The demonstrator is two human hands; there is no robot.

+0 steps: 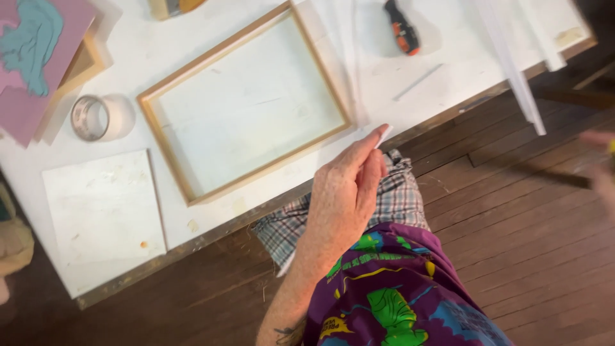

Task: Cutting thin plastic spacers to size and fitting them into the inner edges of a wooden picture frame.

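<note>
my left hand (pixel 346 192) at the table edge, a thin white strip (pixel 382 136) pinched at my fingertips.

the strip sits just off the wooden frame (pixel 243 102)'s near corner, on the white table (pixel 448 70). my right hand (pixel 602 168) is a blur at the far right; i cannot tell its grip.

Just ahead of the left hand (pixel 349 192), the wooden frame (pixel 246 106) fills the middle of the white table (pixel 448 70); its raised rim blocks a low sweep. Left of it lie a white board (pixel 102 211) and a tape roll (pixel 91 118). Beyond the fingertips, bare tabletop runs to a screwdriver (pixel 401 29) and white strips (pixel 512 64). The blurred right hand (pixel 602 170) hangs over open floor.
</note>
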